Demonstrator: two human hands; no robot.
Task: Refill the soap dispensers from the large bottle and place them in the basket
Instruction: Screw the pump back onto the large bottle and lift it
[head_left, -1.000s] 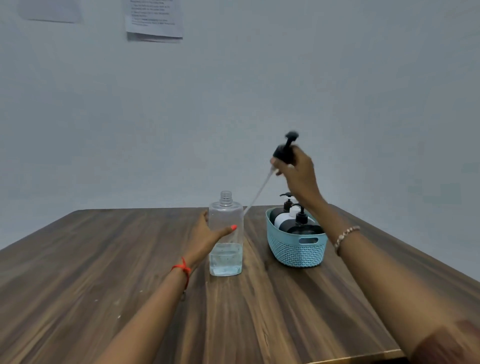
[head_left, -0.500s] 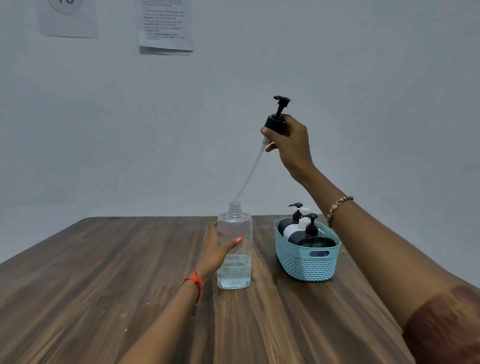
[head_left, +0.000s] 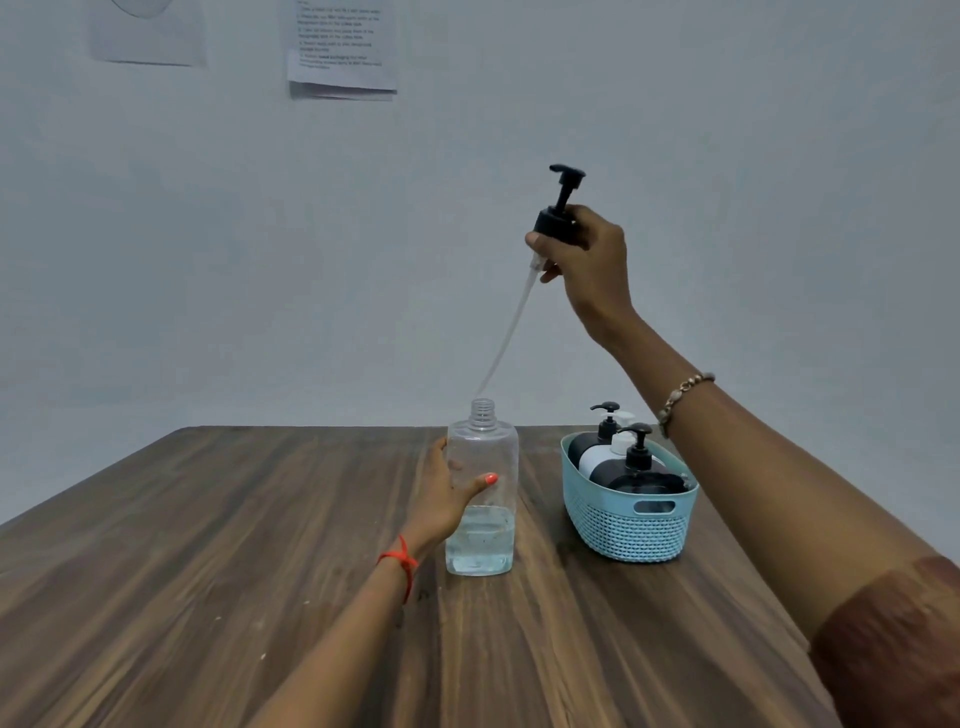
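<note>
We hold the pump over the open bottle

Clear bottle (head_left: 481, 488) stands mid-table (head_left: 208, 571), part full; our L hand (head_left: 441, 499) grips its side, R hand (head_left: 587, 260) pinches pump head (head_left: 558, 218) above, tube tip over the neck. Basket (head_left: 628, 525) w/ dispensers (head_left: 636, 467) just beside, right-edge side.

Cropping the left paper sheet (head_left: 148, 31) along the upper edge of the frame, leaving only part of a curved mark. Blurring the print on the second sheet (head_left: 343, 44) at upper centre beyond reading. Tucking the fingers of the left grip (head_left: 441, 499) behind the clear bottle (head_left: 482, 467), showing them only dimly through it. Covering one side of the collar of the pump head (head_left: 551, 224) with the right grip (head_left: 587, 260). Sinking the dispenser bodies (head_left: 644, 480) inside the basket (head_left: 628, 530), hiding their lower parts. Fading the tip of the tube (head_left: 506, 338) above the bottle neck, too faint to judge touching or apart. Cutting the counter (head_left: 156, 571) and the sleeve (head_left: 893, 639) at the frame's lower and right edges.
</note>
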